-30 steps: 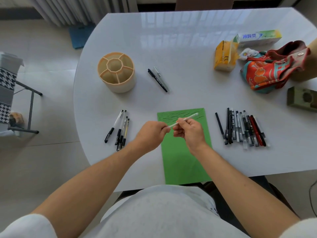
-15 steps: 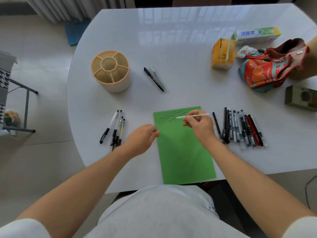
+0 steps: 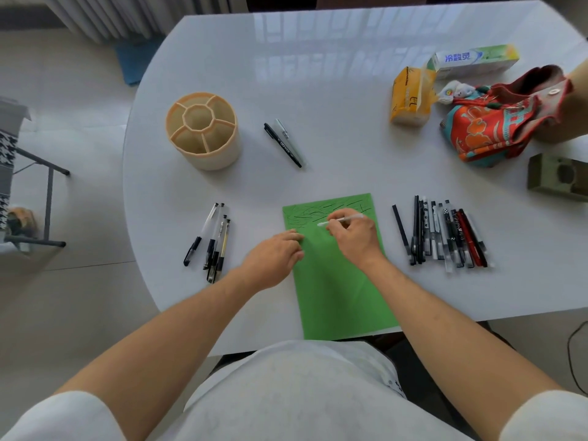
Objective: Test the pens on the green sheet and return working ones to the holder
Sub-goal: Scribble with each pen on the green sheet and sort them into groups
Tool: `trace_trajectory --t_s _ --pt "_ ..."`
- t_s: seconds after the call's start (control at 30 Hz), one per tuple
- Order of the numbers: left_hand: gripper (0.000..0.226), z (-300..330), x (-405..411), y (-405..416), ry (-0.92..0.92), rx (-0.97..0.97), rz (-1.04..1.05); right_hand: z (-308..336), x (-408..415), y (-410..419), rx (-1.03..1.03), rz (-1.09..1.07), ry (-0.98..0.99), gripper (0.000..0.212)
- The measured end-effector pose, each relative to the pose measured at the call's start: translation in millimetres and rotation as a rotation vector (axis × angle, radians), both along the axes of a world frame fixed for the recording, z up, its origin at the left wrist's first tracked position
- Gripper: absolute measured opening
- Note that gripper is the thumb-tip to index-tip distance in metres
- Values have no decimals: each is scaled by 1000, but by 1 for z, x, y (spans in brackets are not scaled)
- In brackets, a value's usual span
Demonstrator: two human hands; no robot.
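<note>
Pens (image 3: 445, 237) sat in a row on the surface (image 3: 334, 106) right of the green sheet (image 3: 337, 281); my right hand (image 3: 353, 237) pinched a white pen (image 3: 340, 219) over its scribbled top; my left hand (image 3: 273, 253) rested, fingers loosely curled, on its left edge; holder (image 3: 203, 130) stood far left.

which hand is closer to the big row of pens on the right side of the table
The right hand. It holds a white pen over the green sheet, just left of the row of pens. The left hand rests at the sheet's far left edge.
</note>
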State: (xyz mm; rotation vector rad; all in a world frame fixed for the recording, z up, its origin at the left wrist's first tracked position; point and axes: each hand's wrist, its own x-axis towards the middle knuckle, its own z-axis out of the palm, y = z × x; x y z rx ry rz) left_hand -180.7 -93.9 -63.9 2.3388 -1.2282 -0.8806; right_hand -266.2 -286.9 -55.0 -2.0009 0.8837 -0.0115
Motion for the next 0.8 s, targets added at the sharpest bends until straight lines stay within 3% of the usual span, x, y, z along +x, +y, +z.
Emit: trace_trajectory --t_s 0.13,0.27,0.6,0.8 --pt "28 2 1 1 53 -70 67 14 -4 -1 261 -194 -130 9" --pt "23 3 -2 7 72 -139 168 33 -20 8 510 -161 -206 9" --pt "18 27 -11 6 121 -214 211 41 -36 37 626 -106 -176 7" --pt "20 40 -13 15 25 -227 194 37 -35 52 617 -81 -186 8"
